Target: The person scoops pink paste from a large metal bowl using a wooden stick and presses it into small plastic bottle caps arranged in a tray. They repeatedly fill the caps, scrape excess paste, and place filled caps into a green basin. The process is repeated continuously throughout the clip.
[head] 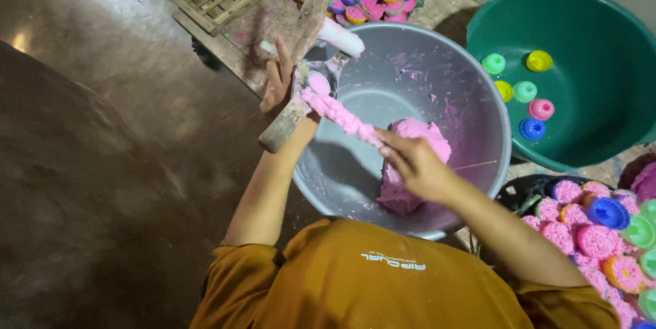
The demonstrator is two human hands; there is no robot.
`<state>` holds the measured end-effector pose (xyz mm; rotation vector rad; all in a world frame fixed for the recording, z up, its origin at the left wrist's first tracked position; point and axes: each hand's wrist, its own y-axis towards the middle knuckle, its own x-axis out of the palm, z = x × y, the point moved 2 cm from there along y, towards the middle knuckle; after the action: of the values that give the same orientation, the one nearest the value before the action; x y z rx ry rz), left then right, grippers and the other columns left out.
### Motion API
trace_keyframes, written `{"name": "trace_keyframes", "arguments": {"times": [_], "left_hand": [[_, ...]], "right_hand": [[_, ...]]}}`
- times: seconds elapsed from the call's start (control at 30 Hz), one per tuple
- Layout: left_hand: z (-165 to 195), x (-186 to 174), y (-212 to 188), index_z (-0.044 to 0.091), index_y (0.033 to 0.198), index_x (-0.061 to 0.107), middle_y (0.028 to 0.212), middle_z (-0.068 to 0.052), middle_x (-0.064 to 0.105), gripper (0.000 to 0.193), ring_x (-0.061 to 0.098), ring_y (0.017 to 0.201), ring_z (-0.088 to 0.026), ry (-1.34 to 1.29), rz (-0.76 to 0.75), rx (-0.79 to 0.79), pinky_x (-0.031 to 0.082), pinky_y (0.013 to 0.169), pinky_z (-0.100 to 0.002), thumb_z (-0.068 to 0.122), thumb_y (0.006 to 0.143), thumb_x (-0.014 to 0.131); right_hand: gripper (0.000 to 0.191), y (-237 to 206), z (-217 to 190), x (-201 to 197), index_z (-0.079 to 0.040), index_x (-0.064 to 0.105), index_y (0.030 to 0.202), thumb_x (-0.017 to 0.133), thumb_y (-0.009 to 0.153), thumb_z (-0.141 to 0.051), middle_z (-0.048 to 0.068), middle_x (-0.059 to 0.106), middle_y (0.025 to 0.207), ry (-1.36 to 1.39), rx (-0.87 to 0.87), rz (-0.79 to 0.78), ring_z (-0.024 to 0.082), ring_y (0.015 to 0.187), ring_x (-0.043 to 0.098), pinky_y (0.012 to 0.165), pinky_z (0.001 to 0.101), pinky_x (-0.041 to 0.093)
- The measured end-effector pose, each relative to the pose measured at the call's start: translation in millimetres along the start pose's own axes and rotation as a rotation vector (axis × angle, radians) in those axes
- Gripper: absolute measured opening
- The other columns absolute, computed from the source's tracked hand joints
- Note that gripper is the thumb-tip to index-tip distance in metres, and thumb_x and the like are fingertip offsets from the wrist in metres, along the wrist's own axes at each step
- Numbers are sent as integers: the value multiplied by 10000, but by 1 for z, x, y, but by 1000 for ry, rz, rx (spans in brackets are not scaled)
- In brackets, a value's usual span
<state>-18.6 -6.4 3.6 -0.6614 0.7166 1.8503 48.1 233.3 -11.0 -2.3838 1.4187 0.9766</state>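
Over the big grey metal basin, smeared with pink streaks, the left hand wraps around a worn wooden press caked in paste. Right hand pinches the end of a bumpy, rope-like strand of pink dough coming out of the press. A soft, lumpy pink dough mass sits inside the basin, partly under that hand. Off to the side, a smooth green plastic tub holds small round coloured caps, and crumbly pink cakes pile up nearby.
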Motion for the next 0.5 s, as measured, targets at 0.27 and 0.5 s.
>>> {"name": "trace_keyframes", "arguments": {"times": [0.27, 0.5], "left_hand": [[-25, 17, 8, 17, 1352, 567, 1280, -154, 639, 501, 667, 1052, -243, -232, 158, 615, 570, 899, -350, 151, 921, 785], [-64, 34, -17, 39, 1020, 645, 926, -27, 619, 236, 590, 812, -123, -1286, -329, -40, 481, 693, -264, 8, 786, 641]], "right_hand": [[338, -12, -22, -51, -16, 604, 1352, 577, 1023, -87, 266, 671, 968, -144, -82, 121, 378, 841, 684, 747, 398, 543], [480, -56, 16, -83, -84, 564, 1449, 609, 981, -181, 230, 725, 1085, -837, 408, -139, 409, 967, 707, 857, 515, 548]]}}
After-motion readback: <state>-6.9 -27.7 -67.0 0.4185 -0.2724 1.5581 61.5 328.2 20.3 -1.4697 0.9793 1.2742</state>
